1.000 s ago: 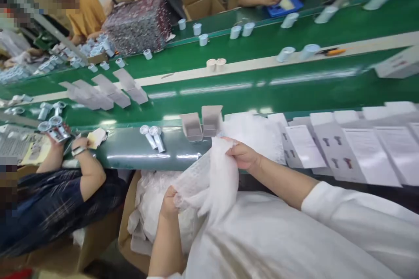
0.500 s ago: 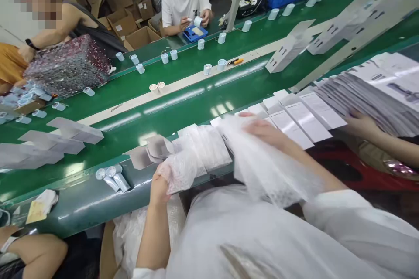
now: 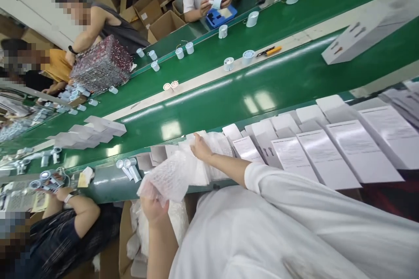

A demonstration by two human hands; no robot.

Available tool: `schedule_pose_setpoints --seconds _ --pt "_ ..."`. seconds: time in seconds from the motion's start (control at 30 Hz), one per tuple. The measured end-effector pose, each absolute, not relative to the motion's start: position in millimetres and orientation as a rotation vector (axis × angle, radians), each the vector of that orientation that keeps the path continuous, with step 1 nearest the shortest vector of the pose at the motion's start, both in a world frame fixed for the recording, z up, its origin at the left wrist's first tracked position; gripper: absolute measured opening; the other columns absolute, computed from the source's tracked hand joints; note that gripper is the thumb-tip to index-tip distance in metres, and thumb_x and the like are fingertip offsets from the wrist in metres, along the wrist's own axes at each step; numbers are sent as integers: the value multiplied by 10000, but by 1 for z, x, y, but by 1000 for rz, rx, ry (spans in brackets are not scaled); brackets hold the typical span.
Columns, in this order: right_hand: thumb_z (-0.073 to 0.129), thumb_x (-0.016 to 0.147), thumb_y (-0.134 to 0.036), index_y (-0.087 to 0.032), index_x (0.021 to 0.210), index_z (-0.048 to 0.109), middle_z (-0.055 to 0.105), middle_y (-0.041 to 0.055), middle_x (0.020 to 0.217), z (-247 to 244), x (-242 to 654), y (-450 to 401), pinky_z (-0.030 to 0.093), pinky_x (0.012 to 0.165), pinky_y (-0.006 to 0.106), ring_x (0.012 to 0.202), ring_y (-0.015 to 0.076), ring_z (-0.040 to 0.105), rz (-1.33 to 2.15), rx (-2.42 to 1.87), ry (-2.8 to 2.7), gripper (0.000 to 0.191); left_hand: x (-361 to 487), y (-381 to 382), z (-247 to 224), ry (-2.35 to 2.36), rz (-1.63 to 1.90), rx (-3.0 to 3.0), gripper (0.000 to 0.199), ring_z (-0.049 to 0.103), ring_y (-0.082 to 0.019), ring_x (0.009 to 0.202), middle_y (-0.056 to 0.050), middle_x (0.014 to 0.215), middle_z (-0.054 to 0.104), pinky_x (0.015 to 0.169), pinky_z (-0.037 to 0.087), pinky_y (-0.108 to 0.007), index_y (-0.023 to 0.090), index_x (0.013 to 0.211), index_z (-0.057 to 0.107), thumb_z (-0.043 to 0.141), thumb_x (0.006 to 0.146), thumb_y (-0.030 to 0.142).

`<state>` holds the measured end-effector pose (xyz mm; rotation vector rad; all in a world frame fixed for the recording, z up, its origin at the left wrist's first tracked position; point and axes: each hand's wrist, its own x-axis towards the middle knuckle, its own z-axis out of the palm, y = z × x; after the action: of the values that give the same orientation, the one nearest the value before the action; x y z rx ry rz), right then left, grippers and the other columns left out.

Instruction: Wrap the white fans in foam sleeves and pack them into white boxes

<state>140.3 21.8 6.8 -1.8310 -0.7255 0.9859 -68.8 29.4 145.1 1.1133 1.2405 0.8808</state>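
Note:
My left hand grips the lower corner of a white bubble-wrap pouch, which it holds up at the belt's near edge. My right hand lies on a loose pile of white bubble-wrap pouches, its fingers on top and nothing closed in them. Just past it, a row of white cartons with printed leaflets runs to the right along the belt. Two grey open cartons are partly hidden behind the pile.
A cardboard box of white wrap stands below my left hand. Metal parts lie on the green conveyor nearby. A co-worker's hands handle silver parts at left. Other people, white cups and cardboard boxes are beyond the belts.
The loose wrap held by my right hand now lies on the pile, and that hand has moved left onto it. The view has swung, showing more of the cartons and leaflets.

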Motion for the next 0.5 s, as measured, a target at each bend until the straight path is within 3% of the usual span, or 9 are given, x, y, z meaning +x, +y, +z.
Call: schedule_pose_setpoints --seconds 0.13,0.2,0.33,0.4,0.5 --pt "607 802 -312 -116 1350 314 362 221 1398 17 155 7 274 1109 497 1342 313 318 881 -1719 -629 652 -66 15 129 1217 993 841 326 641 -260 1043 -60 981 712 890 544 -369 229 891 712 768 657 449" --pt "592 820 -434 -170 1218 453 477 169 1312 31 163 -14 358 1061 497 1260 291 428 947 -1593 -459 497 -63 14 121 1196 906 671 306 659 -251 990 -63 959 720 864 553 -370 232 847 717 764 647 458" --pt "574 764 -672 -181 985 559 643 119 988 65 163 -57 524 840 478 927 262 634 1759 -1036 -153 539 -43 12 110 1097 669 538 351 667 -269 950 -76 937 724 858 545 -426 227 842 711 722 643 515" --pt "690 703 -610 -182 978 566 664 92 952 80 155 -63 538 794 416 850 230 650 1871 -781 -91 524 -31 10 107 1028 555 525 366 663 -280 959 -86 934 722 852 540 -435 222 848 706 719 640 523" --pt "821 625 -364 -200 950 584 681 23 884 94 150 -55 518 762 297 772 159 638 1576 -736 -46 434 -26 7 104 981 575 559 296 662 -251 924 -70 920 719 832 538 -391 227 824 695 771 618 425"
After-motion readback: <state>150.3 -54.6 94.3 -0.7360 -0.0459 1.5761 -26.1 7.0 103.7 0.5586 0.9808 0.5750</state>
